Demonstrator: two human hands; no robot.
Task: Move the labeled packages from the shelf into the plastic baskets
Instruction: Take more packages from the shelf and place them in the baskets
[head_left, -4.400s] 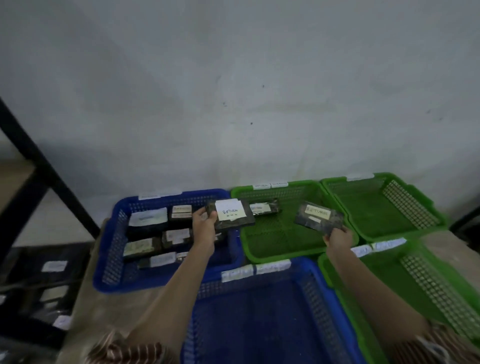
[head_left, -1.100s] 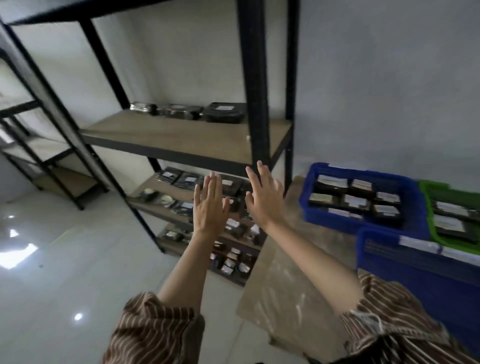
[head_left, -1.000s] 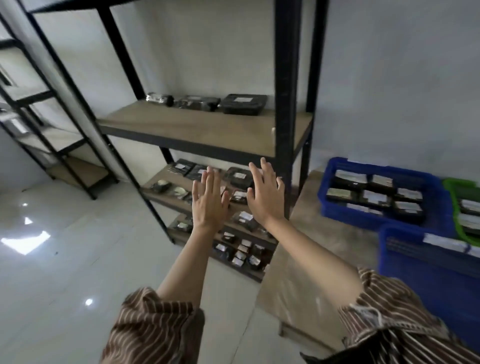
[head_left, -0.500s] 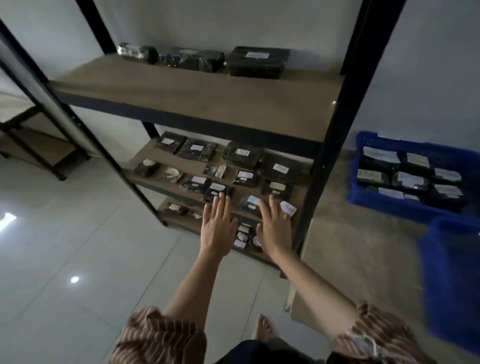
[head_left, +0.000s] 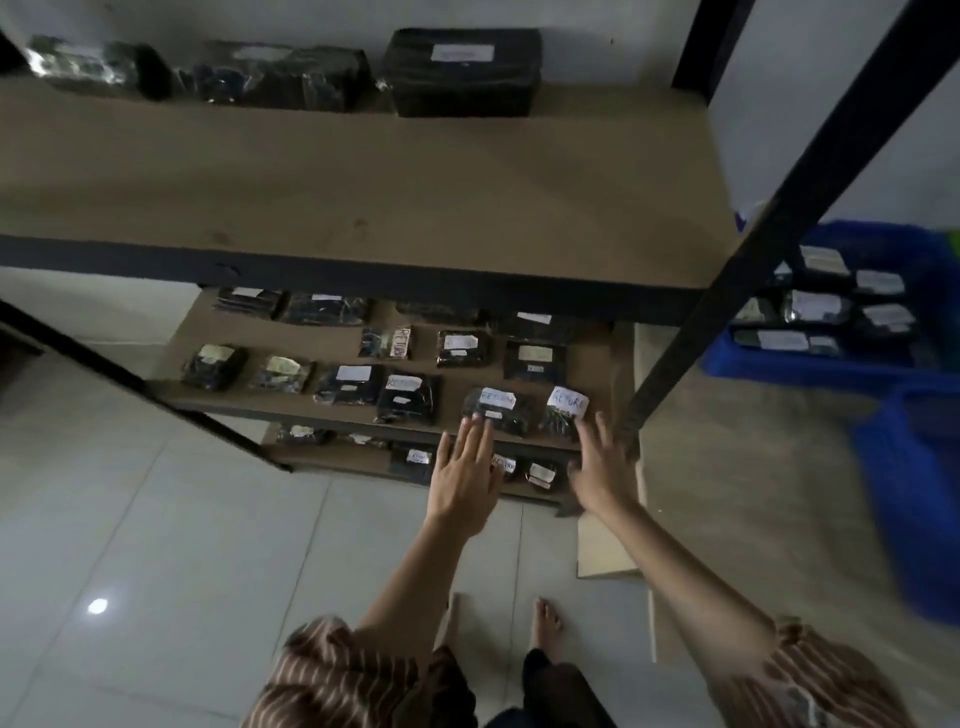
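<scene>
Both hands reach flat-fingered and empty toward the middle shelf (head_left: 332, 410), the left hand (head_left: 464, 480) touching a dark package labeled "RETURN" (head_left: 496, 410), the right hand (head_left: 600, 475) just below another "RETURN" package (head_left: 566, 410), with the filled blue basket (head_left: 810, 366) to the shelf's right.

A pale tiled floor (head_left: 156, 545) fills the near left, with one small bright spot of reflected light (head_left: 97, 606) on it. Two bare feet (head_left: 545, 618) stand on the tiles at the near middle, above dark trousers (head_left: 561, 691). Striped brown sleeves (head_left: 343, 675) show at the near edge, left and right. A grey-white wall (head_left: 779, 104) rises at the far side. On the right lies a low brown board (head_left: 727, 467), its pale near edge (head_left: 602, 551) raised just above the tiles.
</scene>
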